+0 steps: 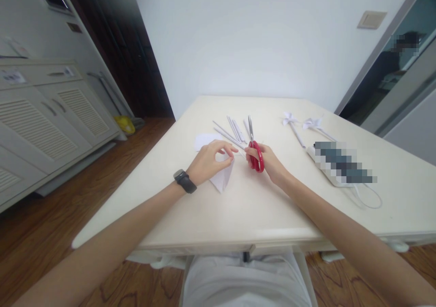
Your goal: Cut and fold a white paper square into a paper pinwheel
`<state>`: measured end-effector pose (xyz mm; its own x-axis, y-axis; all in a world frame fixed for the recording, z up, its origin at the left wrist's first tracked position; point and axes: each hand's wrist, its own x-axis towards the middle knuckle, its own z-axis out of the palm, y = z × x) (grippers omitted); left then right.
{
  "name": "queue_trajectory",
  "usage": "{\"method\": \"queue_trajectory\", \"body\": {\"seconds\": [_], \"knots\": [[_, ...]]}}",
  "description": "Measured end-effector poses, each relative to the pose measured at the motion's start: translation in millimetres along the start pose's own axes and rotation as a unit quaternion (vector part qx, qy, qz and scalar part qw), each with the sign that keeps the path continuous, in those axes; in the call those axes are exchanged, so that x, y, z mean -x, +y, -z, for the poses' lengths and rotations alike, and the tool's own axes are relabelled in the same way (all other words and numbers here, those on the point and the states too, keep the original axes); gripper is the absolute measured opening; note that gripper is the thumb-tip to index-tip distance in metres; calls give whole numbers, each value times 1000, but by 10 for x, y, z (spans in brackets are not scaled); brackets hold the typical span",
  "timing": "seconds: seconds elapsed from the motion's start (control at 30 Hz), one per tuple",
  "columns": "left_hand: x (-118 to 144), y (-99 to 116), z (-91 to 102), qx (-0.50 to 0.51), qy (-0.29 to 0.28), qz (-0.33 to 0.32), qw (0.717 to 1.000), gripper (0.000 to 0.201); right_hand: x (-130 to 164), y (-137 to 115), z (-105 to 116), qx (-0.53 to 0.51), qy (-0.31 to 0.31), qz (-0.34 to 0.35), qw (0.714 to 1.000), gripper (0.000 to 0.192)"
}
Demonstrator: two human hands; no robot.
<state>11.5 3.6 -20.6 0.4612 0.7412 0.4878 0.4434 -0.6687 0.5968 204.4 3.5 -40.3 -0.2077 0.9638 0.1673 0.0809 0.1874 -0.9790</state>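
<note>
My right hand [270, 161] grips red-handled scissors [255, 155] whose closed blades point away from me across the cream table [238, 211]. A folded white paper piece [223, 176] is held in my left hand [209, 161], its point hanging toward me; that wrist wears a black watch. The two hands sit close together near the table's middle.
Several white paper sticks [233, 132] lie just beyond the hands, with a flat white paper [204, 140] to their left. Two paper pinwheels [291, 121] and a blurred flat object with a white cord [340, 166] lie to the right. White cabinets stand at left.
</note>
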Motion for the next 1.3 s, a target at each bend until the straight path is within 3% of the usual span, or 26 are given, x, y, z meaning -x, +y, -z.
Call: {"method": "queue_trajectory", "body": {"seconds": [0.17, 0.3, 0.43, 0.6, 0.97, 1.3], "knots": [[4, 17, 11, -2, 11, 30, 999, 4, 8, -31, -20, 0, -54, -20, 998, 26], [-13, -18, 29, 13, 52, 73, 996, 6, 2, -4, -33, -12, -87, -21, 996, 21], [-44, -72, 46, 110, 80, 96, 986, 9, -6, 15, -17, -56, -101, -22, 993, 13], [-66, -97, 57, 234, 96, 166, 953, 15, -10, -25, -13, -109, -91, -25, 990, 12], [-51, -159, 30, 463, 18, 254, 849, 14, 34, -120, -23, -93, -123, 6, 988, 20], [-67, -133, 7, 472, -45, 232, 849, 22, 41, -126, -34, -61, -114, 17, 991, 19]]}}
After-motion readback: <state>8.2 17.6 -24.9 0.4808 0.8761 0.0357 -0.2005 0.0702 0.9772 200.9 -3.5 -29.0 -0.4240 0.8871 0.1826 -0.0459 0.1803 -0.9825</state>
